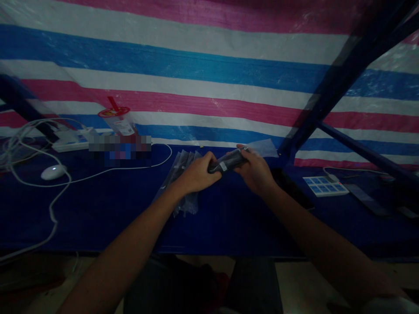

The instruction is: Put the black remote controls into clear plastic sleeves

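Between my two hands, just above the blue table (pixel 229 226), is a dark, long item in a clear plastic bag (pixel 229 162) with a small white label. My left hand (pixel 200 172) is closed on its left end. The fingers of my right hand (pixel 253 168) wrap round the other end, and the bag's loose clear part sticks out beyond them to the upper right. Several similar clear bags (pixel 189 205) lie side by side on the table, partly hidden under my left hand and forearm. What the bagged item is, I cannot make out.
At the left are a white mouse (pixel 53 172), tangled white cables (pixel 19 152), a white power strip (pixel 70 143) and a plastic cup with red lid (pixel 119 120). To the right lie a dark flat object (pixel 293 189) and a white-and-blue socket block (pixel 324 186). A striped sheet (pixel 196 78) hangs behind.
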Tool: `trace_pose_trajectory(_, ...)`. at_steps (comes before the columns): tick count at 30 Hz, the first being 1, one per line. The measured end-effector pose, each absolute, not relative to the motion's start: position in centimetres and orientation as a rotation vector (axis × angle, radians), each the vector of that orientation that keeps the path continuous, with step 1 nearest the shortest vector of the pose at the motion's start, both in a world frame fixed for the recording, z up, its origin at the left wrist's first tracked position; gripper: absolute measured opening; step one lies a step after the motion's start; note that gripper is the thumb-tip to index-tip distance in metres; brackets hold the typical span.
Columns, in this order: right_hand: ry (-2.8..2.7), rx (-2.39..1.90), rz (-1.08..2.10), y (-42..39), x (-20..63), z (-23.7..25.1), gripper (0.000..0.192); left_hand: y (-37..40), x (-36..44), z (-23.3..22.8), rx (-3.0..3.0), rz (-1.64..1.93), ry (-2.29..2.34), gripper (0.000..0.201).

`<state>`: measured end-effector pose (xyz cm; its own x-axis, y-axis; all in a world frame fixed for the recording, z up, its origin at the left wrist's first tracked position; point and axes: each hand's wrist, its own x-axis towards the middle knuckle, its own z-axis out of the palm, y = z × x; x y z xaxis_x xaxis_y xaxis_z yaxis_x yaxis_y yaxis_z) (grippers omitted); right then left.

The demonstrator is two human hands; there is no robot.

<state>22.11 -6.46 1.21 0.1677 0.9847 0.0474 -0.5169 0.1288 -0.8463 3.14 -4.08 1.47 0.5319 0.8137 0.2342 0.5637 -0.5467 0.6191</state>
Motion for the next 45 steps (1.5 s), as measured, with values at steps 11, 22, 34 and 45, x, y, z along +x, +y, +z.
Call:
trace_pose_trajectory(11, -0.680, -0.802, 1.179, -7.1, 22.7, 3.9, 0.023, -3.8, 3.0, 1.3, 2.306, 0.727, 1.047, 0.063)
trace_pose_trajectory(22, -0.871, -0.770, 1.142, -7.8, 21.2, 8.2, 0.031, -4.0, 3.5, 1.0, 2.330, 0.750, 0.919, 0.075)
trace_pose_trajectory(34, -0.869, -0.683, 1.031, -6.1, 25.2, 6.1, 0.032, -2.9, 1.7, 2.2, 2.349, 0.901, 1.600, 0.045)
trace_pose_trajectory(45, -0.493, -0.791, 1.206, -5.2, 25.9, 0.7, 0.011, -2.2, 1.0, 2.2, 2.381, 0.974, 1.777, 0.026)
